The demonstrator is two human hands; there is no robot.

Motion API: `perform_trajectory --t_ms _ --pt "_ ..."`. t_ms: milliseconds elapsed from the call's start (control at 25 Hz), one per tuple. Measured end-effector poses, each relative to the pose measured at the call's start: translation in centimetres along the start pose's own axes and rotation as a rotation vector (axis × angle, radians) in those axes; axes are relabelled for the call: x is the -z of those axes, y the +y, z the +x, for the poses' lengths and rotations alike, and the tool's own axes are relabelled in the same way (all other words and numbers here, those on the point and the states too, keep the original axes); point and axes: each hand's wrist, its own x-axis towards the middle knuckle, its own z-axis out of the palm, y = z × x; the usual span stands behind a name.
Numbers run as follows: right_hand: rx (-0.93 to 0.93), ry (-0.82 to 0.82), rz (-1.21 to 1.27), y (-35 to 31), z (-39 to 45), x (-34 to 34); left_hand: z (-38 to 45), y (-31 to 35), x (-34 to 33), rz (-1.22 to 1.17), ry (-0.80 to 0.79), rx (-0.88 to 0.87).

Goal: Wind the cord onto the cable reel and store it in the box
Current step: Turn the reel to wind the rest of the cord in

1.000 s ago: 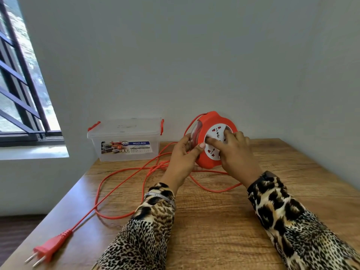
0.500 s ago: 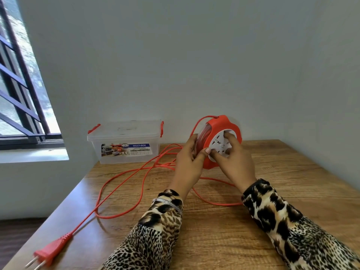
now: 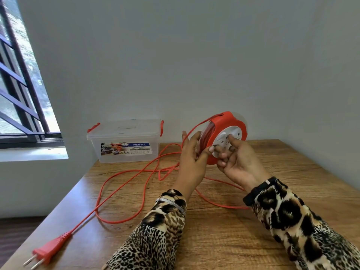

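Note:
An orange cable reel (image 3: 224, 125) with a white socket face is held upright above the wooden table (image 3: 224, 230). My left hand (image 3: 191, 158) grips the reel's left rim, thumb on the white face. Fingertips of my right hand (image 3: 236, 162) press on the white socket face. The orange cord (image 3: 124, 176) leaves the reel's top, passes my left hand and lies in loose loops on the table. Its two-pin plug (image 3: 47, 250) rests at the near left corner. A clear plastic box (image 3: 124, 141) with a shut lid and orange clips stands at the back left against the wall.
The table sits in a corner, with walls behind and to the right. A barred window (image 3: 17, 84) and its sill are on the left. The table's left edge runs diagonally past the plug, with dark floor below it.
Both hands have lifted the reel higher and a little to the right, and my right hand's fingers have turned on the white face. The cord loops have shifted slightly toward the reel.

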Motion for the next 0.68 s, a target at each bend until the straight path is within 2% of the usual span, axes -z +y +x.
perform_trajectory --t_ms 120,240,320,400,480,520,600,680 --pt "0.015 -0.076 0.050 -0.3 -0.3 -0.2 0.1 0.0 0.0 -0.060 0.030 -0.026" --pt "0.060 -0.049 -0.197 -0.3 -0.1 0.1 -0.1 0.1 0.3 -0.115 0.067 0.025" --pt "0.239 0.049 -0.538 0.0 -0.2 0.4 -0.3 0.5 0.8 -0.198 0.068 0.055" --pt "0.660 0.176 -1.081 0.6 0.0 1.0 0.0 0.8 1.4 -0.233 0.052 0.084" --pt "1.103 0.142 -1.522 0.8 0.1 1.1 0.4 1.0 2.2 -0.251 0.017 0.113" --pt "1.222 0.087 -1.638 0.7 0.2 1.0 0.5 1.1 2.6 -0.247 -0.007 0.125" --pt "1.241 -0.005 -1.810 0.2 0.5 1.1 0.5 1.3 3.5 -0.200 -0.054 0.159" --pt "1.128 -0.045 -1.985 0.0 0.8 1.6 0.6 1.5 4.1 -0.133 -0.110 0.185"
